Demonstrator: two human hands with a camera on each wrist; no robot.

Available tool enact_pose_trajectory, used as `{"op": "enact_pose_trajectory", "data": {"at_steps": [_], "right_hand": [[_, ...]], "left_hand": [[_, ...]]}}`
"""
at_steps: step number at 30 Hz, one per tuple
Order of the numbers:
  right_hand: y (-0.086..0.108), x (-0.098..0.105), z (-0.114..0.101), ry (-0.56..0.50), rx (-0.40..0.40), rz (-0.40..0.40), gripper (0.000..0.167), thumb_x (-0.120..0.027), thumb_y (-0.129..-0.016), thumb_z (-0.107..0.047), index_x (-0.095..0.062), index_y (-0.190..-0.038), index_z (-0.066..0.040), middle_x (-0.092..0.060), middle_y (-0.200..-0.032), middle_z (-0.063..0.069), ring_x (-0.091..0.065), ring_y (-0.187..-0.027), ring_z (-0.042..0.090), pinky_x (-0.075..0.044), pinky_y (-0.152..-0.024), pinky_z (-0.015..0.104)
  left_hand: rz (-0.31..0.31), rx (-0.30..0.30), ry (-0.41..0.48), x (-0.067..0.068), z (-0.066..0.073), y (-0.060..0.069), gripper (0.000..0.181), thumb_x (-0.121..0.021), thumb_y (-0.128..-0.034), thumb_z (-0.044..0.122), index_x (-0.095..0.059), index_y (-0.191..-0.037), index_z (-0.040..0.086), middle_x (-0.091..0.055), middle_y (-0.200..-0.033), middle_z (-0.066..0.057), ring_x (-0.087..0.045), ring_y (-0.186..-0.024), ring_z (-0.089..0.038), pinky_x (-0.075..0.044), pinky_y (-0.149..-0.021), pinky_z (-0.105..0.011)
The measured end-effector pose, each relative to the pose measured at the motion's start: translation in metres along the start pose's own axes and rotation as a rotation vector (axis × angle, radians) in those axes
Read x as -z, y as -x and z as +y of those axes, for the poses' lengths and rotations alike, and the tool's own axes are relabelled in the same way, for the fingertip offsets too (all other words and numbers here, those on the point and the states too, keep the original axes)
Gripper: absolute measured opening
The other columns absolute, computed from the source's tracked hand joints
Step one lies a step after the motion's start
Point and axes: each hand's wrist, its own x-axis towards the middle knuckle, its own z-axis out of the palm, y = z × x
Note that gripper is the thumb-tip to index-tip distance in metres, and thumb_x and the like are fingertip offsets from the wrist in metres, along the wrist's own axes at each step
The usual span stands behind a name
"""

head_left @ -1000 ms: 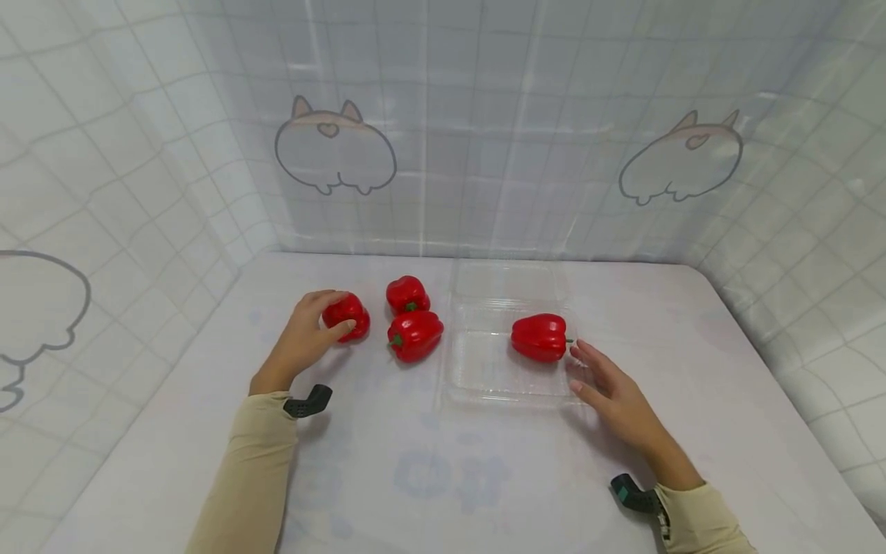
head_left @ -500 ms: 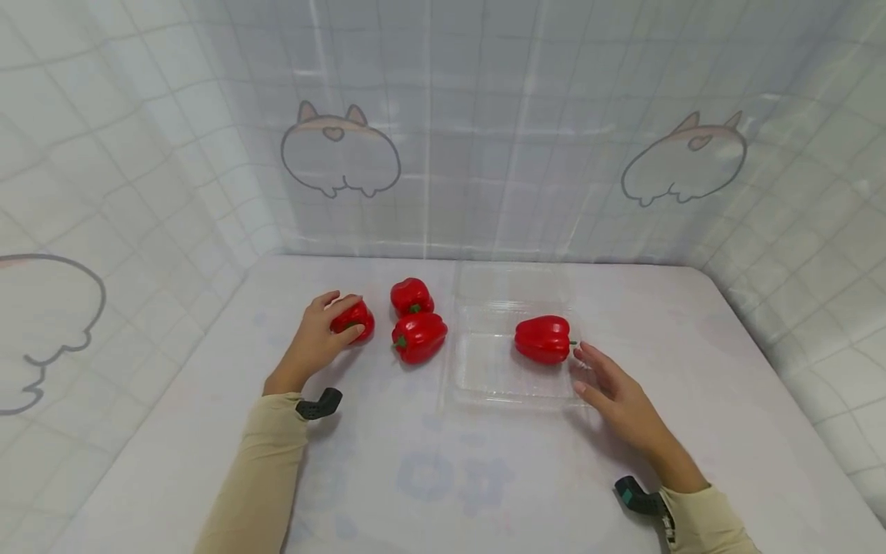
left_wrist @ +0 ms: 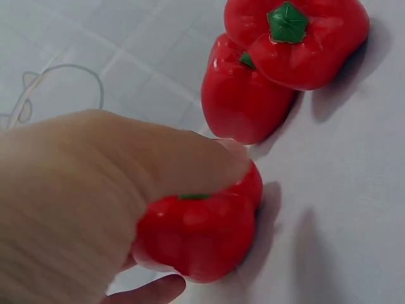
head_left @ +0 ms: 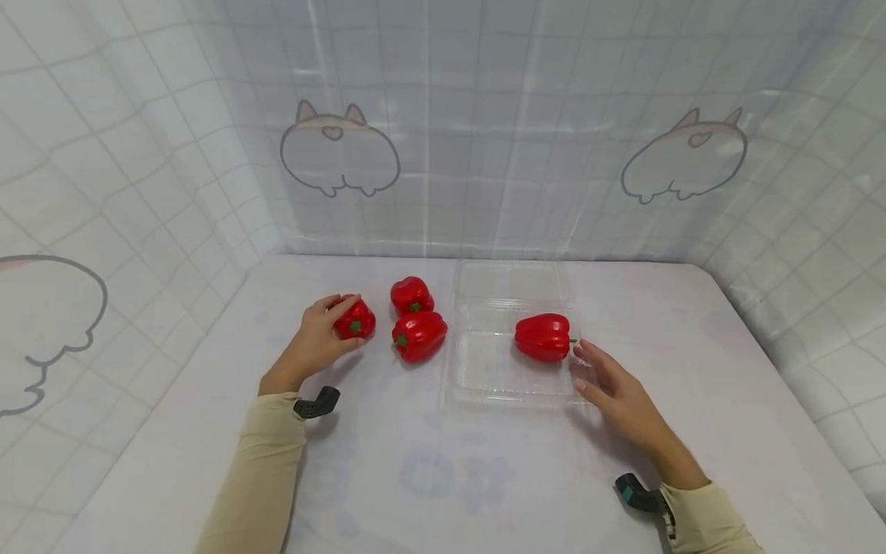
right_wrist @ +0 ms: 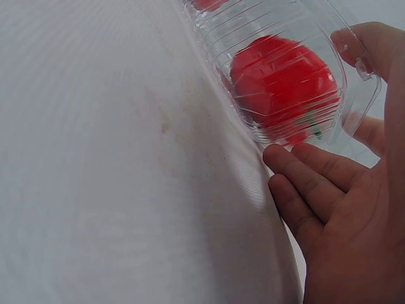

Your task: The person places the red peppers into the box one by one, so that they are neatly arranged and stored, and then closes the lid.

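At the left of the table my left hand (head_left: 314, 338) holds a red bell pepper (head_left: 355, 318), fingers over its far left side and thumb along its near side. In the left wrist view the thumb (left_wrist: 183, 158) crosses in front of that pepper (left_wrist: 202, 237), partly hiding its green stem. Two more bell peppers, one at the back (head_left: 411, 296) and one nearer (head_left: 419, 337), lie close together to its right. Another bell pepper (head_left: 543, 338) lies on its side in a clear plastic container (head_left: 484, 373). My right hand (head_left: 616, 396) rests with loose fingers against the container's right edge.
The container's clear lid (head_left: 512, 278) lies folded back toward the rear wall (head_left: 477, 200). White tiled-pattern sheeting (head_left: 138, 223) rises on both sides. A pale cloth covers the table (head_left: 450, 462); each wrist wears a dark device.
The left thumb has slid down off the pepper's face, and the pepper's stem now shows. The left hand has shifted slightly right; the right hand stays at the container.
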Motion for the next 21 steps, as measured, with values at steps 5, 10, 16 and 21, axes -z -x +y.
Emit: {"op": "enact_pose_trajectory", "data": {"at_steps": [5,10,16,21], "right_hand": [[-0.0011,-0.0007,0.0005,-0.003,-0.005,-0.002,0.072,-0.064,-0.098,-0.028,-0.027,-0.159,-0.023,-0.040,-0.156,0.013,-0.044,-0.138,0.036,-0.042,-0.102,0.058],[-0.0002,-0.0004,0.0003,-0.002,-0.005,-0.003,0.072,-0.064,-0.098,-0.027,-0.027,-0.159,-0.022,-0.040,-0.156,0.014,-0.044,-0.138,0.037,-0.041,-0.103,0.057],[-0.0007,0.0004,0.0006,0.003,-0.004,-0.001,0.071,-0.064,-0.098,-0.028,-0.027,-0.159,-0.024,-0.041,-0.156,0.012,-0.043,-0.139,0.036,-0.041,-0.103,0.057],[-0.0010,0.0004,0.0003,-0.005,-0.006,-0.005,0.071,-0.064,-0.099,-0.028,-0.027,-0.159,-0.024,-0.041,-0.156,0.012,-0.043,-0.139,0.035,-0.040,-0.104,0.057]], "left_hand": [[0.001,-0.028,-0.031,-0.0005,0.0008,0.0019,0.086,-0.078,-0.0855,0.012,-0.032,-0.158,0.019,-0.021,-0.156,-0.026,-0.017,-0.142,-0.047,-0.047,-0.096,-0.063],[0.033,-0.042,-0.083,-0.0050,-0.0028,0.0008,0.088,-0.078,-0.0845,0.007,-0.032,-0.158,0.023,-0.023,-0.157,-0.023,-0.019,-0.141,-0.045,-0.047,-0.096,-0.063],[0.074,-0.058,-0.143,-0.0069,-0.0062,-0.0008,0.088,-0.079,-0.0827,0.006,-0.034,-0.156,0.025,-0.026,-0.156,-0.020,-0.022,-0.139,-0.044,-0.046,-0.097,-0.064],[0.090,-0.046,-0.136,-0.0032,-0.0063,0.0006,0.089,-0.082,-0.0806,0.012,-0.035,-0.155,0.022,-0.027,-0.157,-0.019,-0.025,-0.138,-0.044,-0.048,-0.094,-0.063]]}}
